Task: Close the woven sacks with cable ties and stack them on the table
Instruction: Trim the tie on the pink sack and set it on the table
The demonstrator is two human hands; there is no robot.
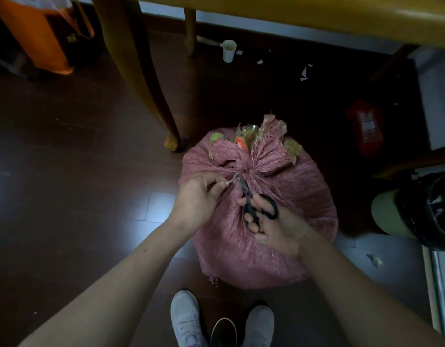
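Pinching cable tie (pixel 231 181) with left hand (pixel 197 196), nine o'clock of woven sack (pixel 304 196) neck; gripping scissors (pixel 251 204) with right hand (pixel 279 226).

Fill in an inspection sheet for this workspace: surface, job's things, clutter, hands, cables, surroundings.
Surface: dark wooden floor; the sack stands on it, not on the table.
Job's things: pink woven sack, neck gathered, with a pale cable tie at it; black-handled scissors, blades at the tie's tail.
Clutter: paper cup, paper scraps and red packet on the floor.
Hands: left hand pinches the tie's tail; right hand grips the scissors.
Cables: nothing seen.
Surroundings: table leg beside the sack; bin with black liner at right; orange bag at far left.
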